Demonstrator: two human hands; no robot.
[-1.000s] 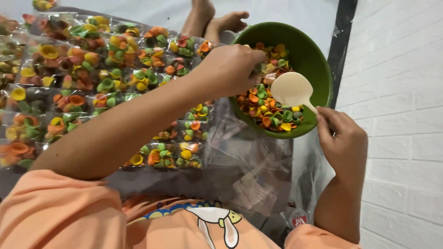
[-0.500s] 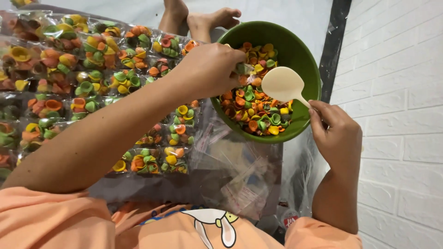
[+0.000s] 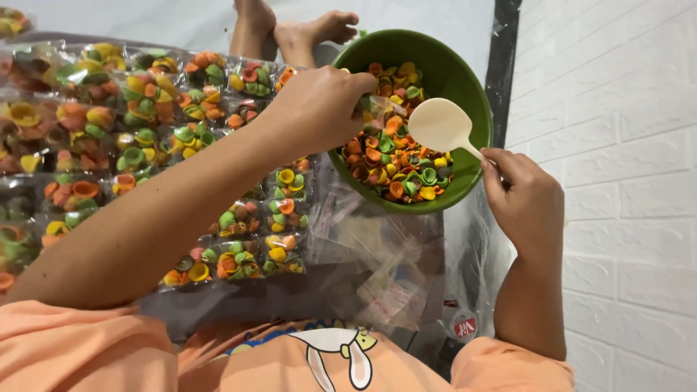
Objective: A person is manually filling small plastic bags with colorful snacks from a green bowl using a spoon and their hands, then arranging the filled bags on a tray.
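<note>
Left hand [image 3: 319, 109] reaches over the near rim of the green bowl [image 3: 465, 80], fingers bunched together on a small clear bag [image 3: 374, 109] held at the rim w/ its mouth toward the coloured shell-shaped crackers [image 3: 396, 163] inside. Right hand [image 3: 523, 199] sits just outside the bowl's right edge, fingers clamped on the handle of a cream plastic scoop [image 3: 439, 125], whose head hangs above the crackers. Rows of filled packets [image 3: 145, 123] lie on the floor to the left; empty clear bags [image 3: 377, 268] lie near the bowl, approx. below it.
</note>
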